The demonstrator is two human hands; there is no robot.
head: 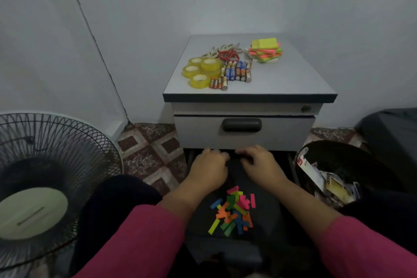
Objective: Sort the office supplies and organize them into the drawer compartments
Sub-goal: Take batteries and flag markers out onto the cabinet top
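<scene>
Inside drawer (pixel 234 189), left hand (pixel 208 168), right hand (pixel 259 165) (both curled)

Head view, looking forward-down, close over open drawer (pixel 234 205).

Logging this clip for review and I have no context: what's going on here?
A person in pink sleeves is sorting office supplies at a small cabinet. An open lower drawer holds a heap of coloured paper strips. The left hand and right hand reach toward the drawer's dark far end; what they touch is unclear. On the cabinet top wait tape rolls, batteries, scissors and sticky notes. The upper drawer is closed.
</scene>
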